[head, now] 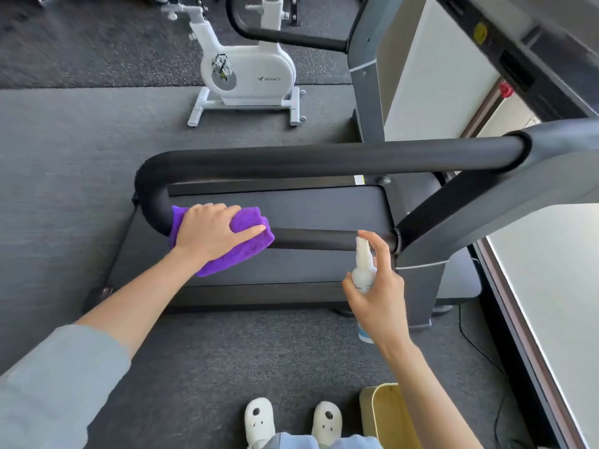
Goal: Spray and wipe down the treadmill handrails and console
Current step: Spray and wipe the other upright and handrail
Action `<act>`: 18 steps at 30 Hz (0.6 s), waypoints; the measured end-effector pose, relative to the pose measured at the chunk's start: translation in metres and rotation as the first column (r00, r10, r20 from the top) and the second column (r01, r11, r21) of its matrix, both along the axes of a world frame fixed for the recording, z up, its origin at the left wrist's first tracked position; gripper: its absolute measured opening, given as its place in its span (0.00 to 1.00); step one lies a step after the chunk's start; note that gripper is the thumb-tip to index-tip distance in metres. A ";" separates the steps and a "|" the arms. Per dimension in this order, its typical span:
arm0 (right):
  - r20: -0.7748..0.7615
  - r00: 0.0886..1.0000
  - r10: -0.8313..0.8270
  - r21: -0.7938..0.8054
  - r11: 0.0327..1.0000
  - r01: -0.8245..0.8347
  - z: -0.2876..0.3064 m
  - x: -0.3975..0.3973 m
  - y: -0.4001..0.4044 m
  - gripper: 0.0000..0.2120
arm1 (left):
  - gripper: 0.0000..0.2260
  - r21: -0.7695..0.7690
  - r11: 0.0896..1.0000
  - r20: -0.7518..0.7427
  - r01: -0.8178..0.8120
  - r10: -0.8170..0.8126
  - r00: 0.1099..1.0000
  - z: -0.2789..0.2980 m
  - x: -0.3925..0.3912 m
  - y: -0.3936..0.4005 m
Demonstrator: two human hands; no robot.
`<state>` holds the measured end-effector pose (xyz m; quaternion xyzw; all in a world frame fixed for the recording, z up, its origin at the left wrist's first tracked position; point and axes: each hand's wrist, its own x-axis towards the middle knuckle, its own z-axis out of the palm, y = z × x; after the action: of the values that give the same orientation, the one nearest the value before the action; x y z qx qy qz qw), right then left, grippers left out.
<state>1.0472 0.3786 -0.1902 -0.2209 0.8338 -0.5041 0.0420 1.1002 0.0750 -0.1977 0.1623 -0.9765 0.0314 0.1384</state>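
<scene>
A black padded handrail [324, 158] of the treadmill loops round at the left and runs back as a lower bar [317, 238]. My left hand [210, 230] grips a purple cloth [240, 251] wrapped over the lower bar beside the bend. My right hand [379, 293] holds a white spray bottle [363, 270] upright, its nozzle close to the lower bar's right end, index finger on the pump. The console [518, 53] slopes away at the upper right, partly cut off by the frame edge.
The treadmill belt [291, 209] lies under the rails. A white exercise bike [249, 72] stands beyond on the grey floor. A yellow bin [385, 413] sits by my right foot, next to a white wall panel [551, 286]. A cable runs along the floor at right.
</scene>
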 end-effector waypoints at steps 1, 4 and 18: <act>0.000 1.000 0.000 -0.001 1.000 0.000 0.000 0.001 -0.005 0.31 | 0.38 -0.015 1.000 0.001 -0.012 0.012 1.000 -0.001 -0.001 0.000; 0.016 1.000 -0.024 -0.009 1.000 0.024 0.000 0.000 -0.014 0.31 | 0.36 -0.008 0.998 -0.003 -0.068 0.068 0.998 -0.006 -0.008 0.010; 0.078 0.980 -0.185 -0.011 0.982 0.186 -0.012 -0.019 0.035 0.32 | 0.33 -0.001 1.000 0.163 0.019 -0.019 0.987 -0.016 -0.091 0.121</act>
<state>1.0286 0.4137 -0.2024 -0.1231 0.8438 -0.5217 0.0248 1.0088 0.1956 -0.2141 0.1498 -0.9860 0.0445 0.0588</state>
